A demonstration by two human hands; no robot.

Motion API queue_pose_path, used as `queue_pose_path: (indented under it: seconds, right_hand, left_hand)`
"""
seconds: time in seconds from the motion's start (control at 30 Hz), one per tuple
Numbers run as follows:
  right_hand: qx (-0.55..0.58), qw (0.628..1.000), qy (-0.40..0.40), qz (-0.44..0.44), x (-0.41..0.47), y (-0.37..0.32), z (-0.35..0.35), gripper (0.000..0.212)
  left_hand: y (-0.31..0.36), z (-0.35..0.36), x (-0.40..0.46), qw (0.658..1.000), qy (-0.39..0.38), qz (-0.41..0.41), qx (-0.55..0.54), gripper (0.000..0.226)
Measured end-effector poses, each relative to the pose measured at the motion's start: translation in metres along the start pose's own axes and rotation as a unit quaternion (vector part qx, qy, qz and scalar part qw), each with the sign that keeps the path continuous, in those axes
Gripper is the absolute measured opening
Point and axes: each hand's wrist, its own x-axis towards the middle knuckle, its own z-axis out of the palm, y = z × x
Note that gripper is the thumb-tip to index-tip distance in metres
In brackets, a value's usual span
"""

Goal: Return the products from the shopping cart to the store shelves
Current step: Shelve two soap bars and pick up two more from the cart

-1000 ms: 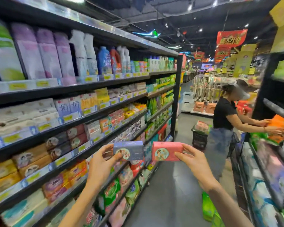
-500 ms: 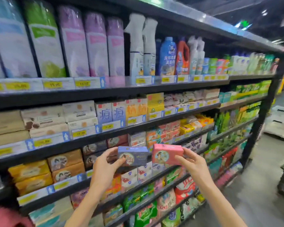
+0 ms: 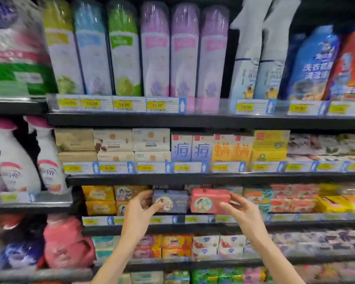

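My left hand grips a blue-purple soap box by its left end, thumb under it. My right hand holds a pink soap box by its right end. Both boxes carry a round picture on the front and are held side by side in front of the third shelf, level with its row of soap boxes. Similar brown picture boxes and yellow boxes stand on that shelf just left of my left hand.
Tall air-freshener cans and detergent bottles fill the top shelf. Boxed soaps line the second shelf. Red and yellow packs sit right of my hands. Lower shelves hold more soap packs. White bottles stand at the left.
The view has swung left to face the shelves squarely and closer. Both hands have carried the two boxes forward to the third shelf's front.
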Motion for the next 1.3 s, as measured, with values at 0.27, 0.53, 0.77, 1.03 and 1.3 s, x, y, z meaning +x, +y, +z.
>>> queue_pose_path:
  seconds: [0.27,0.53,0.77,1.03,1.3]
  right_hand:
    - [0.000,1.000,0.004,0.008,0.013,0.015,0.011,0.056]
    - [-0.017,1.000,0.021,0.015,0.013,0.021,0.015,0.058]
    - [-0.013,0.999,0.019,0.027,0.012,0.030,0.017,0.063]
    - [-0.016,0.999,0.025,0.029,0.009,0.031,0.021,0.064]
    - [-0.041,0.998,0.041,0.005,0.005,0.023,0.039,0.046]
  left_hand:
    - [-0.024,0.023,0.006,0.999,0.046,-0.015,0.020,0.048]
    - [-0.036,0.048,0.001,0.989,0.094,0.042,0.102,0.036]
    - [-0.037,0.060,-0.005,0.972,0.121,0.081,0.186,0.043]
    - [-0.042,0.054,0.005,0.936,0.090,0.169,0.295,0.024]
    - [-0.047,0.044,0.011,0.921,0.113,0.185,0.324,0.022]
